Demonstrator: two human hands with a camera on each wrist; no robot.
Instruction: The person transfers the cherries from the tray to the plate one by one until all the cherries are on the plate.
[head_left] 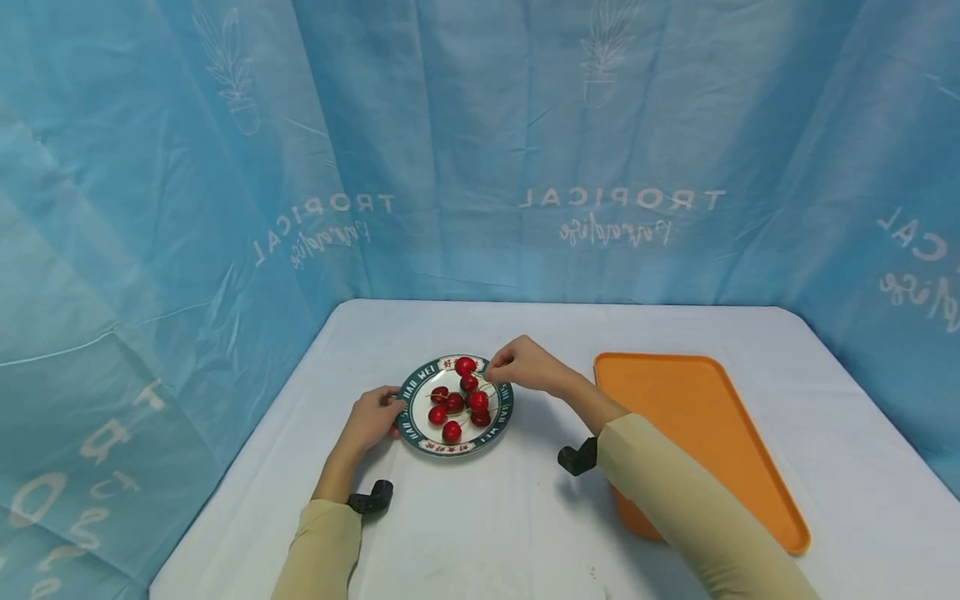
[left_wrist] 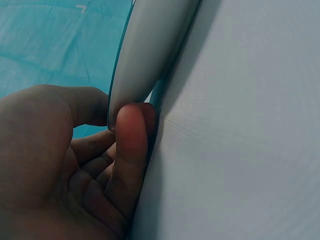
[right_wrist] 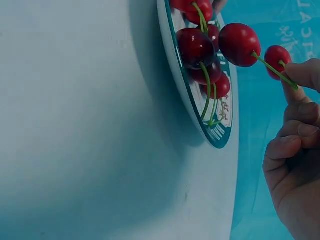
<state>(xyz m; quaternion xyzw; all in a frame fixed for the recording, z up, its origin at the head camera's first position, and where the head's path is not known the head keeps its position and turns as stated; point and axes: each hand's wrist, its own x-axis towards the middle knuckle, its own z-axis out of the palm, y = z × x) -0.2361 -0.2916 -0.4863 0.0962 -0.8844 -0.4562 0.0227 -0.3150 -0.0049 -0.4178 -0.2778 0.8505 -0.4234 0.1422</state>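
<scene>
A round plate (head_left: 416, 437) with a green lettered rim sits on the table and bears several red cherries (head_left: 454, 403). At its left edge my left hand (head_left: 371, 418) holds the rim; in the left wrist view the thumb (left_wrist: 92, 107) lies on the upper side and fingers (left_wrist: 132, 135) are beneath. My right hand (head_left: 525, 364) is over the plate's upper right edge. The right wrist view shows its thumb and forefinger pinching the green stem of a cherry (right_wrist: 240, 45). A second cherry (right_wrist: 277, 61) hangs close by, its stem running to the thumb.
An orange tray (head_left: 675, 392) lies on the white-covered table (head_left: 480, 533) at the right, partly under my right forearm. Blue printed curtains (head_left: 480, 150) stand behind and at both sides. Each wrist wears a black camera mount (head_left: 577, 458).
</scene>
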